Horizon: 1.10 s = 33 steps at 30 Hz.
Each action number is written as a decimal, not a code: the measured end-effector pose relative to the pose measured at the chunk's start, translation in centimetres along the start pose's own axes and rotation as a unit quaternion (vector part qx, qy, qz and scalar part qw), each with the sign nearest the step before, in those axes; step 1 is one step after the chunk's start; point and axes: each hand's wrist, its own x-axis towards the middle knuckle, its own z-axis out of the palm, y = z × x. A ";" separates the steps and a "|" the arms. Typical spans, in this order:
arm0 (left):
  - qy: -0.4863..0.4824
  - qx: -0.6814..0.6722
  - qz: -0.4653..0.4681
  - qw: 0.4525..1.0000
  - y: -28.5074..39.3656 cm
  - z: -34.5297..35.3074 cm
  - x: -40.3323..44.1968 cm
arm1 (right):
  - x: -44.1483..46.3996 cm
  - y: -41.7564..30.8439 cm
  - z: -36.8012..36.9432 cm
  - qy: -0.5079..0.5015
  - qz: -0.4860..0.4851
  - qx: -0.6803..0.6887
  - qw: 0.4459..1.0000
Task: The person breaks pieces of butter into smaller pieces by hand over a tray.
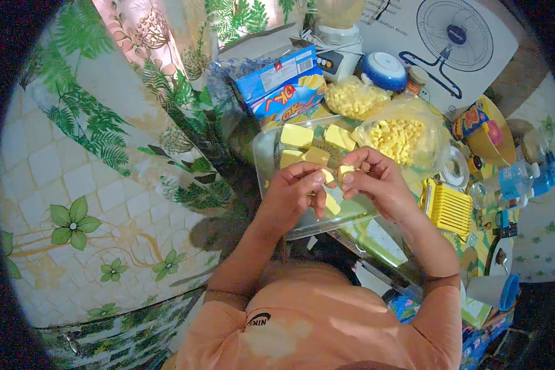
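- Leaf-print curtain (86,117) hangs at the left of the crowded table (376,239).
- Above the clear tray (353,214), the left hand (297,187) pinches one pale yellow piece (327,176).
- Close beside it, the right hand (376,182) pinches another small yellow piece (346,171).
- Larger yellow blocks (296,135) lie in this tray.
- Beyond, one plastic bag (435,145) contains yellow cubes (399,137).

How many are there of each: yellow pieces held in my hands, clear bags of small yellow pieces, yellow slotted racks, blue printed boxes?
Held yellow pieces: 2
Clear bags: 2
Yellow slotted rack: 1
Blue printed box: 1
Total: 6
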 end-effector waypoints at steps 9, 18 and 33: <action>-0.002 -0.041 -0.010 0.999 -0.3 -0.3 0.1 | 0.0 0.4 0.2 0.005 -0.017 -0.002 1.000; -0.027 -0.106 -0.004 0.994 -0.8 -1.2 0.2 | 0.3 0.2 0.0 0.006 -0.001 -0.027 1.000; -0.021 -0.051 0.002 0.998 -0.9 -0.4 0.1 | 0.1 0.2 0.8 0.029 -0.069 -0.048 0.996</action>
